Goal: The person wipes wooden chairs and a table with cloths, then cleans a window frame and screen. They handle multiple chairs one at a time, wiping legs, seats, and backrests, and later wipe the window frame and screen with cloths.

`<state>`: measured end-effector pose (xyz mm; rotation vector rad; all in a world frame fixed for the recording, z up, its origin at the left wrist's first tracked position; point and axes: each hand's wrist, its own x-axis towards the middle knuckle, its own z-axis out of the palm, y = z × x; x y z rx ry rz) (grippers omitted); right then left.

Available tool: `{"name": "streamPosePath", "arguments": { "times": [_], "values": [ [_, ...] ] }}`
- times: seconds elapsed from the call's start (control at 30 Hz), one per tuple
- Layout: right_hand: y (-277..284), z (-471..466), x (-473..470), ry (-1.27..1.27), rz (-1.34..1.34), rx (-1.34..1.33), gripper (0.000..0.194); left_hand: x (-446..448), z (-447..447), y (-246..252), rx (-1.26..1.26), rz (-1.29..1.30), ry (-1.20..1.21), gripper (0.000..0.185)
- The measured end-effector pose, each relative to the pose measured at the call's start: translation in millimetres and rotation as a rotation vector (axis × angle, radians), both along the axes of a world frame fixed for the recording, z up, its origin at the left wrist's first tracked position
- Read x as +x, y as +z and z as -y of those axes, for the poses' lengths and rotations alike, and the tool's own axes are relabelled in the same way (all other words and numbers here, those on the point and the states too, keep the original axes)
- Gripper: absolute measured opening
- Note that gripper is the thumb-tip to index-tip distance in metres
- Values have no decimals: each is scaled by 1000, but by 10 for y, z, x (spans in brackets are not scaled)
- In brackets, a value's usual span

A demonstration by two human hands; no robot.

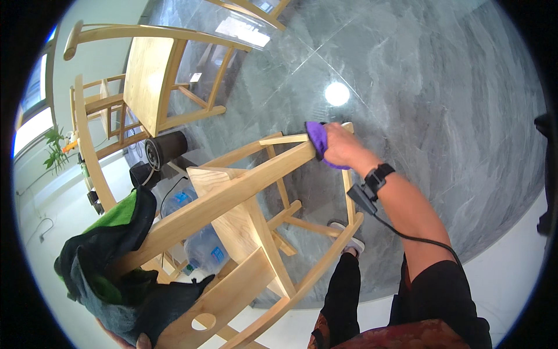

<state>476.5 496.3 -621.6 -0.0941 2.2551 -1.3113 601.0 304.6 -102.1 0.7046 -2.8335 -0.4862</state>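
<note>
A light wooden chair point(226, 192) stands tilted in front of me, its seat and slatted frame turned sideways. My right hand point(342, 144) grips a purple cloth point(319, 138), pressing it around the end of one of the chair's long bars. A black cuff with a small device and a cable sits on that wrist. At the lower left, a green and black cloth point(113, 213) drapes over the chair's back. Only some fingers of my left hand point(141, 341) show below it, closed against the backrest board point(244, 283) with an oval hole; the rest is hidden.
More wooden chairs point(148, 83) stand at the upper left, one on its side. A black bin point(168, 148) and clear plastic water bottles point(205, 248) lie behind the chair. A plant point(56, 146) is near the window. Grey marble-look floor point(414, 109) spreads to the right.
</note>
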Motion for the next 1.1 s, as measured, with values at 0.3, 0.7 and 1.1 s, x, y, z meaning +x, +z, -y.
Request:
{"name": "streamPosePath", "arguments": {
  "times": [0.3, 0.7, 1.1],
  "values": [
    [1745, 472, -12, 108, -367, -308, 34, 75, 16, 191, 82, 41, -18, 96],
    [2491, 779, 327, -173, -626, -264, 42, 113, 300, 196, -79, 7, 31, 111],
    [2676, 1016, 334, -153, -416, -355, 52, 23, 341, 240, -175, 63, -98, 108]
  ]
}}
